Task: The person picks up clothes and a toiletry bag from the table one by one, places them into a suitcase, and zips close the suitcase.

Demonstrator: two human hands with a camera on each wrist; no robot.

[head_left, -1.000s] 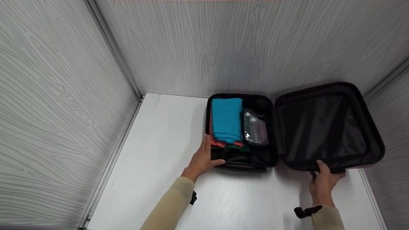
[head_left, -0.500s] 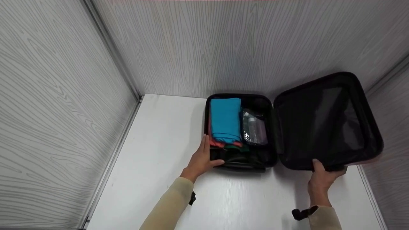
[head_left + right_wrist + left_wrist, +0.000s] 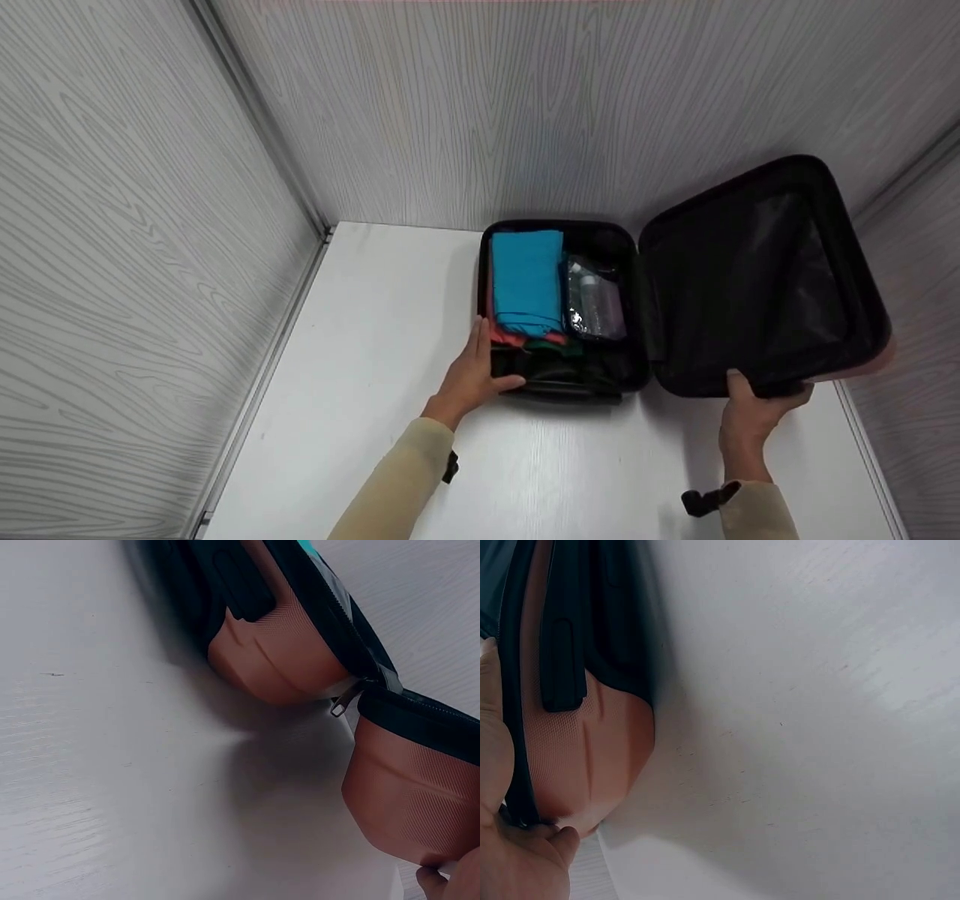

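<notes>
An unfolded suitcase has a black-lined base [image 3: 637, 375] and a lid half [image 3: 750, 292] on its right; the wrist views show a pinkish-orange ribbed shell [image 3: 577, 757]. My left hand [image 3: 471, 375] rests on the base's front left corner, fingers straight along the left side, thumb over the front rim. My right hand [image 3: 746, 424] grips the lid's front edge, thumb on the inner side, and holds it raised at a tilt. In the base lie a folded blue cloth [image 3: 526, 277], red cloth [image 3: 506, 337] beneath it, and a clear pouch [image 3: 596, 307] with bottles.
The suitcase stands on a white table [image 3: 360, 337] against a grey wood-grain back panel [image 3: 450, 112]. Similar side panels rise left [image 3: 112, 262] and right. A zip pull [image 3: 341, 703] hangs at the hinge between the two halves.
My right hand has lifted the lid, its far edge rising and tilting up toward the left. My left hand has stayed at the base's corner.
</notes>
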